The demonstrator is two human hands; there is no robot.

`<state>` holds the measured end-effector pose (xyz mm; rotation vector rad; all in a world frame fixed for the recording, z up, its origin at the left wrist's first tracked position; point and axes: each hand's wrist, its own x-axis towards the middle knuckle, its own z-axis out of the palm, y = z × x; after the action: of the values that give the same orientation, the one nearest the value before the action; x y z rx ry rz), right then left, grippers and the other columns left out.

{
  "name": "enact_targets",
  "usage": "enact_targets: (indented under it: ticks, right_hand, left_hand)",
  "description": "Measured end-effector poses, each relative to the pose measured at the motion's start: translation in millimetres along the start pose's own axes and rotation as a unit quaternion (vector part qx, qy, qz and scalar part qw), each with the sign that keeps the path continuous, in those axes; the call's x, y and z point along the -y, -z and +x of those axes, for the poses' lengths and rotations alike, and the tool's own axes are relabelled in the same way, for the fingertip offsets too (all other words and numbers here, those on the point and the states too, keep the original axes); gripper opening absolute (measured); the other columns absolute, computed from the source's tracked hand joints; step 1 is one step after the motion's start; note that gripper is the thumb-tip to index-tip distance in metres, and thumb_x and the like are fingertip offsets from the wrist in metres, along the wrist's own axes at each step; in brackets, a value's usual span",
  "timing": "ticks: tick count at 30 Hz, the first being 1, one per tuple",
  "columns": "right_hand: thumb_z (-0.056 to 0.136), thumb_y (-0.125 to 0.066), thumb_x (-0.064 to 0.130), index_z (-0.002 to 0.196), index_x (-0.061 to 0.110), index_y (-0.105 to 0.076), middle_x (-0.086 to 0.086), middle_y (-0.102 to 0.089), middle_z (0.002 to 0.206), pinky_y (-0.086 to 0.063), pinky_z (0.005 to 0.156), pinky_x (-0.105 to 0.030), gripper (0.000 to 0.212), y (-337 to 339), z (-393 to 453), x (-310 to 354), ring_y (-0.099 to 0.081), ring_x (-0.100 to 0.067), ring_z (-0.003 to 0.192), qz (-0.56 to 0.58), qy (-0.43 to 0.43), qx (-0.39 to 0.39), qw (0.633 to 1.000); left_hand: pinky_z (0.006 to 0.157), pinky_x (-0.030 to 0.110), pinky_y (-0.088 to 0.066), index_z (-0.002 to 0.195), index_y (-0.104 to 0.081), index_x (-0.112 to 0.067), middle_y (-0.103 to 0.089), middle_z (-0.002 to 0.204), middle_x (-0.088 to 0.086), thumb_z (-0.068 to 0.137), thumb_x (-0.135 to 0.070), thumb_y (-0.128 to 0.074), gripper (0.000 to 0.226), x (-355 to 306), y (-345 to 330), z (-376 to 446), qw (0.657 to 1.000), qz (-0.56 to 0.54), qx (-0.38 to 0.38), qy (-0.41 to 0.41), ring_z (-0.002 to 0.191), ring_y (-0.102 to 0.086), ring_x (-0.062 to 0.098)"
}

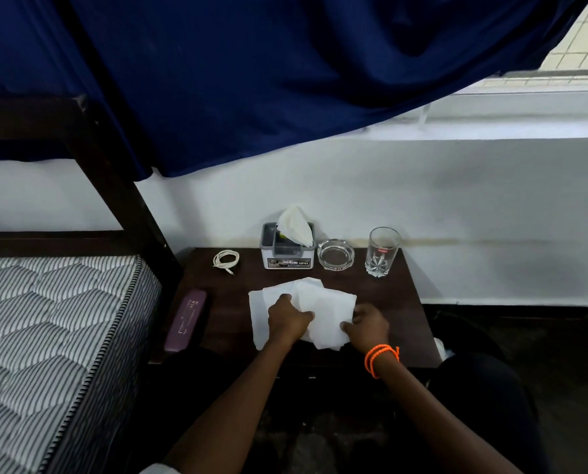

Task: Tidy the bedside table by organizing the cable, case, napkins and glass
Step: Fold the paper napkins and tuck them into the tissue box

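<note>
A: Which step is in hand?

B: The napkins (302,313) are being gathered, it seems. They lie spread and overlapping in front of the tissue box (287,249), toward the near edge of the bedside table (388,302). The left hand (287,321) is pressed on them with fingers curled, a fold pinched at the thumb. The right hand (367,325) is closed on their right edge.

A: And the other things?

B: The coiled cable (226,260) is seen just left of the tissue box, the glass (382,251) upright well to its right, beyond an ashtray (336,254). The purple case (185,319) lies far to the box's front left, at the table's edge by the mattress (56,319).

A: What is called for next?

B: Probably the sheets must be squared into one stack, gently, since thin paper is easily torn or creased
</note>
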<state>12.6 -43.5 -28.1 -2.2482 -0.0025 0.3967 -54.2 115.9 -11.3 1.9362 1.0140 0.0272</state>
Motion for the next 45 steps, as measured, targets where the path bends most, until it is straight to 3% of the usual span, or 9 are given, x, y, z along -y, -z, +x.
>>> enact_targets:
  ticks: [5, 9, 13, 16, 23, 30, 37, 42, 45]
  right_hand:
    - [0.074, -0.083, 0.012, 0.102, 0.009, -0.07, -0.008, -0.072, 0.091, -0.051, 0.087, -0.029, 0.031, -2, 1, -2, -0.069, -0.026, 0.094, 0.066, -0.024, -0.004, 0.998]
    - [0.078, -0.082, 0.013, 0.106, 0.003, -0.067, -0.019, -0.07, 0.105, -0.06, 0.083, -0.05, 0.033, -4, 3, 1, -0.068, -0.036, 0.098, 0.218, -0.109, 0.0, 0.97]
    - [0.081, -0.081, 0.016, 0.115, 0.002, -0.06, -0.021, -0.066, 0.105, -0.054, 0.059, -0.037, 0.042, 2, 6, 6, -0.065, -0.034, 0.089, 0.32, -0.15, 0.034, 0.935]
    - [0.085, -0.076, 0.01, 0.108, -0.005, -0.066, -0.021, -0.069, 0.092, -0.042, 0.053, -0.029, 0.03, 5, 6, 5, -0.062, -0.028, 0.074, 0.347, -0.143, 0.087, 0.923]
    - [0.083, -0.073, -0.002, 0.091, -0.004, -0.07, -0.017, -0.07, 0.077, -0.042, 0.038, -0.023, 0.009, -5, 7, 0, -0.06, -0.022, 0.057, 0.303, -0.081, 0.05, 0.948]
    - [0.084, -0.074, 0.004, 0.082, 0.001, -0.072, -0.019, -0.074, 0.085, -0.061, 0.061, -0.044, 0.005, -20, 15, 0, -0.067, -0.027, 0.061, 0.277, -0.085, -0.006, 0.957]
    - [0.079, -0.076, 0.015, 0.056, 0.011, -0.061, 0.003, -0.06, 0.051, -0.049, 0.044, -0.021, 0.028, -19, 10, 6, -0.063, -0.021, 0.046, 0.152, -0.003, -0.05, 0.987]
    - [0.078, -0.073, 0.011, 0.074, 0.013, -0.07, -0.001, -0.065, 0.065, -0.045, 0.065, -0.026, 0.006, -10, 18, 5, -0.06, -0.02, 0.064, 0.069, 0.105, -0.112, 0.986]
    - [0.081, -0.074, 0.008, 0.075, 0.016, -0.071, 0.005, -0.066, 0.06, -0.053, 0.057, -0.03, 0.01, -8, 18, 12, -0.061, -0.015, 0.055, 0.159, 0.078, -0.084, 0.981]
  left_hand:
    - [0.092, 0.034, -0.052, 0.107, -0.073, -0.003, -0.073, 0.114, 0.012, 0.085, -0.028, -0.075, 0.033, 1, 0, -1, 0.999, 0.042, 0.007, -0.031, 0.11, -0.067, 0.03]
    - [0.099, 0.026, -0.047, 0.117, -0.076, -0.012, -0.074, 0.122, 0.005, 0.091, -0.02, -0.07, 0.028, -1, 7, -2, 0.997, 0.01, 0.024, -0.077, 0.118, -0.066, 0.022]
    - [0.083, 0.031, -0.056, 0.117, -0.077, -0.013, -0.076, 0.114, 0.004, 0.092, -0.015, -0.071, 0.025, -5, 15, 1, 0.99, -0.093, 0.076, -0.072, 0.108, -0.069, 0.02]
    - [0.074, 0.034, -0.055, 0.113, -0.075, -0.009, -0.076, 0.106, 0.008, 0.093, -0.014, -0.07, 0.021, -3, 17, 6, 0.984, -0.135, 0.104, -0.053, 0.1, -0.07, 0.026]
    - [0.105, 0.028, -0.045, 0.123, -0.072, -0.016, -0.071, 0.126, 0.001, 0.09, -0.031, -0.072, 0.036, -1, 19, 12, 0.999, -0.033, -0.017, -0.034, 0.121, -0.063, 0.02]
    - [0.105, 0.034, -0.046, 0.135, -0.061, -0.016, -0.063, 0.136, 0.006, 0.09, -0.035, -0.066, 0.048, 9, 22, 12, 0.985, 0.156, -0.027, -0.069, 0.131, -0.054, 0.024]
    - [0.103, 0.039, -0.05, 0.132, -0.062, -0.017, -0.053, 0.135, 0.009, 0.089, -0.039, -0.066, 0.048, 11, 19, 11, 0.969, 0.232, -0.009, -0.084, 0.131, -0.049, 0.027]
    - [0.101, 0.041, -0.05, 0.131, -0.06, -0.018, -0.05, 0.134, 0.008, 0.09, -0.036, -0.066, 0.046, 11, 17, 10, 0.969, 0.231, -0.015, -0.084, 0.131, -0.046, 0.026]
    - [0.102, 0.04, -0.05, 0.131, -0.06, -0.018, -0.051, 0.134, 0.007, 0.09, -0.035, -0.065, 0.045, 10, 16, 10, 0.971, 0.223, -0.02, -0.08, 0.132, -0.046, 0.025]
